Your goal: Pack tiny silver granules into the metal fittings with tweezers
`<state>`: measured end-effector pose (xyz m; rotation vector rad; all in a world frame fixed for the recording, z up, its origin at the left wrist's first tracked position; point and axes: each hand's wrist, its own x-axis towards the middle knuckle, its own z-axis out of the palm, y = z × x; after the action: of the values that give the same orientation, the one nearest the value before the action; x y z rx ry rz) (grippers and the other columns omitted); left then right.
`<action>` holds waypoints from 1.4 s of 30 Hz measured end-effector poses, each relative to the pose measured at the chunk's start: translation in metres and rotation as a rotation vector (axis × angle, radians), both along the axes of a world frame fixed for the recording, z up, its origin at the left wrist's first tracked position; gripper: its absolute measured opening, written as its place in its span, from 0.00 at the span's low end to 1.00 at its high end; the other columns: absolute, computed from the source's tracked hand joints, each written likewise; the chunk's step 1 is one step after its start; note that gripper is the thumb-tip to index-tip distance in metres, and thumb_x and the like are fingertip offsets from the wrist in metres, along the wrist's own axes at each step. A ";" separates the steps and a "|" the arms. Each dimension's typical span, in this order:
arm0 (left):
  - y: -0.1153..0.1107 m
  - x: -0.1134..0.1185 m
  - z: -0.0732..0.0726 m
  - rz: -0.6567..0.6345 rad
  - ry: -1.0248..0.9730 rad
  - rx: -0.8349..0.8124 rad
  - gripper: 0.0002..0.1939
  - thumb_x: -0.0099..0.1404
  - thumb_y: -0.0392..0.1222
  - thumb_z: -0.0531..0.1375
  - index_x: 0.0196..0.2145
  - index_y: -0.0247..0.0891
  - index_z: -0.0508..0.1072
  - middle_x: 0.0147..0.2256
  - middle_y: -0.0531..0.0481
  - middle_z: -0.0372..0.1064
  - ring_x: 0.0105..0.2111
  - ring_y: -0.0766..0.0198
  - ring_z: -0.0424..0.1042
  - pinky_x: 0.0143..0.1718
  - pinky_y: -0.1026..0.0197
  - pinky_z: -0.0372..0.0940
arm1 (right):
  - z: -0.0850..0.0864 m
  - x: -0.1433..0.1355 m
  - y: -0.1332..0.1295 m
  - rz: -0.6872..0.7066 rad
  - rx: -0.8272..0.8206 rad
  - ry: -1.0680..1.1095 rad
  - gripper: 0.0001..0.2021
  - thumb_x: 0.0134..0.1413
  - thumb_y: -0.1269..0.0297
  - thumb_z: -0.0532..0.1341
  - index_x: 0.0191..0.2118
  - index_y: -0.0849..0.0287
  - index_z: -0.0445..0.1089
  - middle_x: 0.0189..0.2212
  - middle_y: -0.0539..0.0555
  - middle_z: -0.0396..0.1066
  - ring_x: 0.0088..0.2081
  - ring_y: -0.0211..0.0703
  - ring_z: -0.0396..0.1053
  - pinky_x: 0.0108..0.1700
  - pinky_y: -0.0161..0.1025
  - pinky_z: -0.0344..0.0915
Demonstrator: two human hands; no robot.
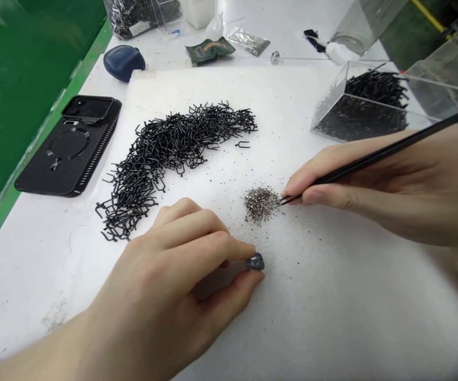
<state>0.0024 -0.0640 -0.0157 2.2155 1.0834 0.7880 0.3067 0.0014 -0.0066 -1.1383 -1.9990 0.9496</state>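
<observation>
Between the thumb and index finger of my left hand (177,280) is a small dark metallic piece (256,261), its round end facing up. My right hand (387,185) grips black tweezers (356,165) like a pen. Their tips touch the right edge of a little pile of tiny shiny grains (259,204) on the white foam sheet (312,307). Whether a grain sits between the tips is too small to tell. Beyond my left hand, a curved heap of black forked pieces (173,140) spreads over the sheet, with one fork (242,144) lying apart at its right.
A black phone (68,145) lies at the left, a dark blue rounded object (124,62) behind it. A clear box (332,114) of black pieces stands at the back right. Along the back are a green packet (209,51), a clear bag (248,41) and a bag of black material (133,18).
</observation>
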 end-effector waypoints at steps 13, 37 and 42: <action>-0.002 0.001 0.000 0.000 -0.004 0.000 0.08 0.80 0.32 0.69 0.45 0.45 0.87 0.36 0.58 0.79 0.40 0.64 0.78 0.49 0.60 0.74 | 0.000 -0.001 0.000 -0.004 -0.019 -0.002 0.01 0.70 0.52 0.82 0.43 0.37 0.94 0.39 0.47 0.92 0.39 0.51 0.89 0.44 0.49 0.88; 0.003 0.003 0.001 -0.022 0.039 0.010 0.08 0.79 0.32 0.70 0.40 0.39 0.88 0.34 0.54 0.82 0.38 0.61 0.79 0.47 0.55 0.76 | 0.003 -0.023 -0.025 0.236 -0.202 0.133 0.06 0.70 0.61 0.80 0.47 0.37 0.91 0.41 0.44 0.92 0.42 0.50 0.92 0.41 0.38 0.89; 0.001 0.002 -0.001 -0.031 0.000 0.037 0.08 0.81 0.34 0.69 0.43 0.40 0.89 0.34 0.54 0.81 0.39 0.60 0.79 0.48 0.54 0.76 | -0.001 -0.020 -0.024 0.261 -0.202 0.140 0.09 0.70 0.64 0.79 0.48 0.36 0.92 0.42 0.46 0.93 0.41 0.53 0.92 0.41 0.42 0.89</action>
<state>0.0039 -0.0629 -0.0170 2.2576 1.0397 0.8015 0.2869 -0.0225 -0.0074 -0.8980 -2.0026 1.3519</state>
